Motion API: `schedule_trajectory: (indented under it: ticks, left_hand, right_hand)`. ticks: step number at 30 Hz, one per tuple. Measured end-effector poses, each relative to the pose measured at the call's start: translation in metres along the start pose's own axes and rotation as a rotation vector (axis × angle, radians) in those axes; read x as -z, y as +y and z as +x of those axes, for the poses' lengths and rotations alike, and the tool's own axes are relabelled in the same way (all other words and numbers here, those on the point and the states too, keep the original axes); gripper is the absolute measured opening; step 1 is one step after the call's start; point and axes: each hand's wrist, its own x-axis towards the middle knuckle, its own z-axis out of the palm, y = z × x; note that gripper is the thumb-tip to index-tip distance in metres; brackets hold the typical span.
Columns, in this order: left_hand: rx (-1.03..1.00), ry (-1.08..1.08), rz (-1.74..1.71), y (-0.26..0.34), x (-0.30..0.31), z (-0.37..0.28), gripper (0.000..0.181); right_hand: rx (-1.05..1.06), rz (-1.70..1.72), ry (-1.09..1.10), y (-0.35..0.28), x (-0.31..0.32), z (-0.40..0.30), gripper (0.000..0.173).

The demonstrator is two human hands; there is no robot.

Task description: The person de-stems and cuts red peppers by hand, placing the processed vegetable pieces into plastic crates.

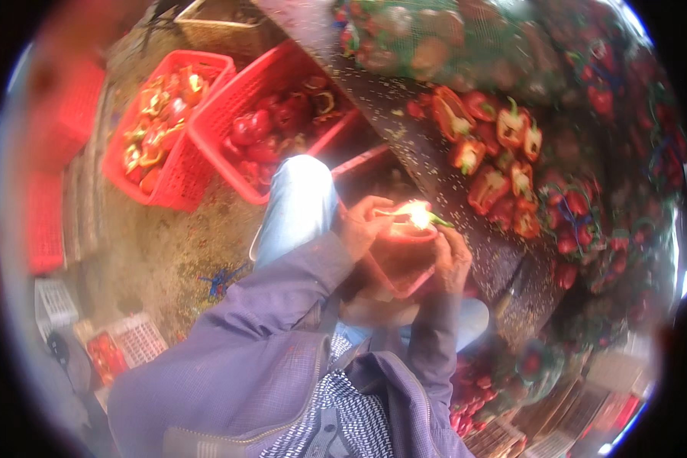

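A cut-open red bell pepper [406, 229] spans the gap between my two hands, its pale core and seeds lit brightly. My left hand [362, 228] grips the pepper's left side. On the other side, my right hand [453, 257] has its fingertips on the pepper close to the green stem [441, 221]. Directly below is a red plastic crate [409, 288] between my knees; its contents are dim. To the right, several halved red peppers [488, 192] lie on a dark, seed-strewn tabletop [398, 129]. Farther down that surface rests a knife [505, 300].
Two red crates [229, 166] [172, 194] holding pepper pieces stand left of my knee. Green mesh sacks [469, 48] of peppers line the table's far side. A blue tangle [220, 281] lies on the littered floor. White crates [137, 339] stand at lower left.
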Motion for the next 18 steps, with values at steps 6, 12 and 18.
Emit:
schedule_trajectory:
  ticks: [6, 12, 18]
  left_hand:
    - [-0.267, -0.009, 0.416, -0.004, -0.026, -0.015, 0.028]
    - [-0.576, -0.161, 0.560, 0.015, -0.043, -0.028, 0.029]
    - [-0.541, -0.187, 0.654, 0.003, -0.040, -0.028, 0.040]
  right_hand:
    - [0.131, -0.678, 0.190, -0.013, -0.023, -0.025, 0.068]
    - [0.021, -0.600, 0.165, 0.027, -0.023, -0.015, 0.044]
    - [-0.119, -0.651, 0.165, 0.036, -0.028, -0.015, 0.041]
